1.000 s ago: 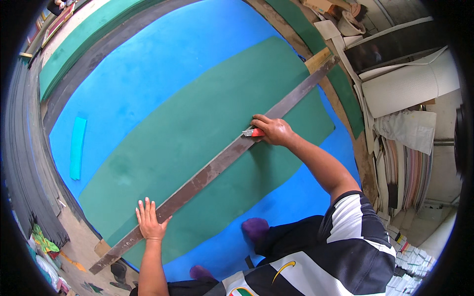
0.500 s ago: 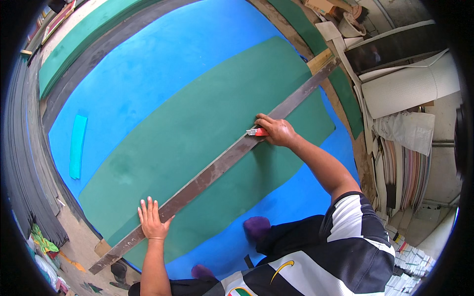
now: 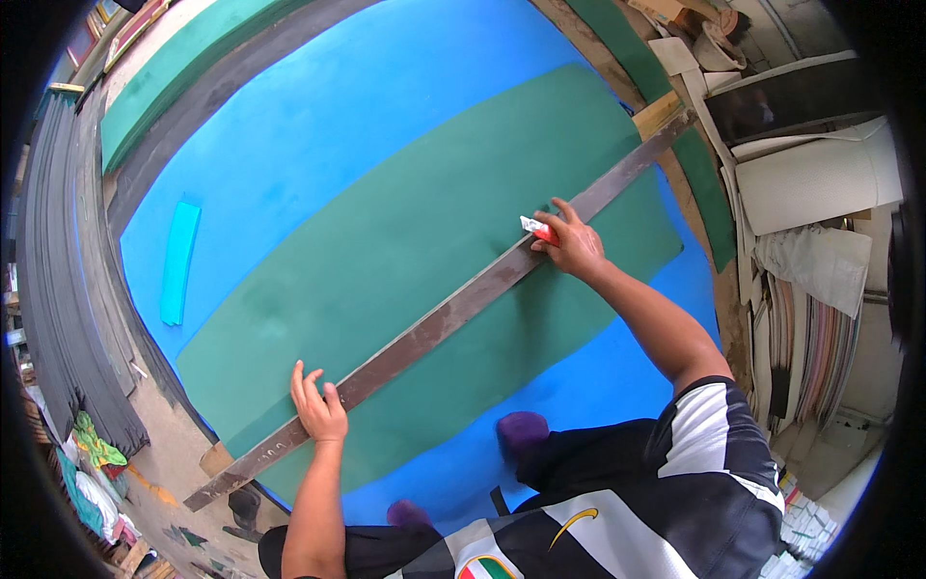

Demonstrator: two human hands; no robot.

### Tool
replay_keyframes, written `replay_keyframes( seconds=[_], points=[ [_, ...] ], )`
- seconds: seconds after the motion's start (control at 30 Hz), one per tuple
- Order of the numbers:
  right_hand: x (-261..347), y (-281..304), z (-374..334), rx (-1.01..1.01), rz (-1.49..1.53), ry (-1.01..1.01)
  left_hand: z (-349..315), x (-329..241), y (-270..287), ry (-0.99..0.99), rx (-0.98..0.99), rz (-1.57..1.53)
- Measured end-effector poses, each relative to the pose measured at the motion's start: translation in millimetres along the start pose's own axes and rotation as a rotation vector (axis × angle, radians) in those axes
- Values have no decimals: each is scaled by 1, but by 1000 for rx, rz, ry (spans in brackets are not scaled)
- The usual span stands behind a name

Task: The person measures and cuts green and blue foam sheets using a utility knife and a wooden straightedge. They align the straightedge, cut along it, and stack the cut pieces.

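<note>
A long dark metal straightedge point(image 3: 439, 317) lies diagonally across a green sheet point(image 3: 386, 251), which rests on a larger blue sheet point(image 3: 280, 116). In my right hand point(image 3: 577, 243) is a red-handled utility knife point(image 3: 547, 233), its pale tip pointing left just past the straightedge's far edge. That hand is over the straightedge, with some fingers lifted. My left hand point(image 3: 321, 410) is at the near left part of the straightedge, fingers bent and apart, holding nothing; whether it touches the metal I cannot tell.
A turquoise strip point(image 3: 180, 262) lies on the blue sheet at the left. Stacked dark sheets point(image 3: 68, 280) line the left side. At the right stand a white roll point(image 3: 815, 179) and several upright sheets point(image 3: 815, 347). My feet in purple socks point(image 3: 522, 433) are on the blue sheet.
The view has shifted, moving the scene rightward. My left hand's fingers have lifted and curled from lying flat. My right hand has turned, tilting the knife away from the straightedge.
</note>
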State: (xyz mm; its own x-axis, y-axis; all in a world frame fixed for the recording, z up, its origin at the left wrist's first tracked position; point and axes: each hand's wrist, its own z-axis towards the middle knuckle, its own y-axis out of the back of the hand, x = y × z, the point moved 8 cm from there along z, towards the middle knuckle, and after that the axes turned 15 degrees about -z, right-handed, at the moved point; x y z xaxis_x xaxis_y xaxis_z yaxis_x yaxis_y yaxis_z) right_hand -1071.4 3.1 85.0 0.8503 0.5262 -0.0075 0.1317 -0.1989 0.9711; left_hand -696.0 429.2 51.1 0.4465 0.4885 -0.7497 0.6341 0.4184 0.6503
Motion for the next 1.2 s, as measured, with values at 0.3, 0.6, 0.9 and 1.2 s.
replay_keyframes(
  seconds=[0.3, 0.6, 0.9, 1.2],
  points=[
    [-13, 15, -14, 167, -116, -375, 4, -12, -15, 155, -5, 536],
    [-7, 7, -15, 307, -105, -429, 3, -11, -18, 230, 138, 550],
    [-4, 14, -11, 301, -38, -507, 8, -9, -20, 296, 171, 515],
    [-4, 11, -11, 275, -52, -501, 12, -11, -20, 302, 166, 522]
  ],
)
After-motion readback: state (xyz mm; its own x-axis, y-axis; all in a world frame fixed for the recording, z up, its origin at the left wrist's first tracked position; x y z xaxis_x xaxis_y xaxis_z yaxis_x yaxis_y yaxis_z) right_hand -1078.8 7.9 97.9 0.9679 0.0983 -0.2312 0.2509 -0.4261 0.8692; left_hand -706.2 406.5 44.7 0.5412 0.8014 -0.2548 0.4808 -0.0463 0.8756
